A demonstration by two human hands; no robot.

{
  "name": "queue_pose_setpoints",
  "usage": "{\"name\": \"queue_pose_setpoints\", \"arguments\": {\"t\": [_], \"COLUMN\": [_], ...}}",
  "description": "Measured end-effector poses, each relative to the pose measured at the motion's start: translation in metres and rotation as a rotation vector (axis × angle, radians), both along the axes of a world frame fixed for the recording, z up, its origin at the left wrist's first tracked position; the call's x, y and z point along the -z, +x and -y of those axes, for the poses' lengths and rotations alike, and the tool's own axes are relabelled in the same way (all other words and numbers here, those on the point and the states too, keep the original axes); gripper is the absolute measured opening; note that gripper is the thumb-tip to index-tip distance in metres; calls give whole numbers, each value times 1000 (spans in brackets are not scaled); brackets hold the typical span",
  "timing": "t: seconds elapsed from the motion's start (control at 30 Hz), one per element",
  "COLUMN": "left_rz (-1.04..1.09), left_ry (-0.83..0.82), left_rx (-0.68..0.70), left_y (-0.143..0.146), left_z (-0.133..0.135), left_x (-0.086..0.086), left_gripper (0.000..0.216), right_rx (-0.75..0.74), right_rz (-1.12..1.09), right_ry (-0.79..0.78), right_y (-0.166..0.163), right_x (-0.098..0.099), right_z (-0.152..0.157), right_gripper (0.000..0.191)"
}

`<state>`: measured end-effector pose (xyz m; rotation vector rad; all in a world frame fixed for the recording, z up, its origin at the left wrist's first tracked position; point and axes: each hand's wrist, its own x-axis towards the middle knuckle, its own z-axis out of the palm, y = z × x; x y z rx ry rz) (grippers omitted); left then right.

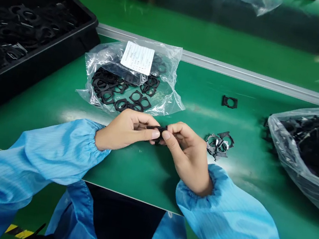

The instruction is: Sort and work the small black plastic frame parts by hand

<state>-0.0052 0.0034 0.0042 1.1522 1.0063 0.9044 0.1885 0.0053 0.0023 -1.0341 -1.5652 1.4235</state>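
Between my two hands is a small black plastic part (160,129), held over the front of the green table. My left hand (133,130) pinches its left side with thumb and fingers. On its right side, the thumb and fingertips of my right hand (186,151) are closed on the same part. The fingers cover much of it, so its full shape is hidden. Just beyond my hands lies a clear plastic bag (168,96) with black ring-shaped frames (108,96) in and on it. A small pile of black and grey frames (219,144) sits right of my right hand.
A black bin (78,35) full of black parts stands at the left. At the right is a bin lined with clear plastic (298,173), heaped with parts. One black frame (229,102) lies alone on the green table (206,78). A metal rail (232,71) borders the back.
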Motion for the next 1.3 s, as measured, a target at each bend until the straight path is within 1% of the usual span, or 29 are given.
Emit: {"name": "queue_pose_setpoints", "arguments": {"t": [0.1,0.3,0.53,0.63,0.8,0.9,1.07,1.3], "left_rz": [-9,24,-6,-66,-215,-214,-188,-210], "left_ry": [-3,4,9,2,9,23,25,47], "left_rx": [-9,-54,-81,-66,6,7,7,18], "left_y": [-1,0,-1,-2,-3,-4,-2,-4], "left_z": [0,0,0,0,0,0,2,1], "left_x": [1,5,6,3,-1,-1,-1,-1], "left_gripper": [15,19,22,21,17,16,20,17], "right_rx": [22,40,18,7,5,-1,-7,11], "right_rz": [-30,-21,-2,18,43,77,112,14], "right_ry": [-2,4,-54,-59,-19,-3,-19,-91], "right_y": [-1,-2,0,0,1,2,3,2], "right_x": [0,-1,-5,-4,-4,-4,-4,-4], "right_z": [0,2,-2,-3,-2,-1,-1,-2], "right_gripper": [30,31,26,26,25,26,30,35]}}
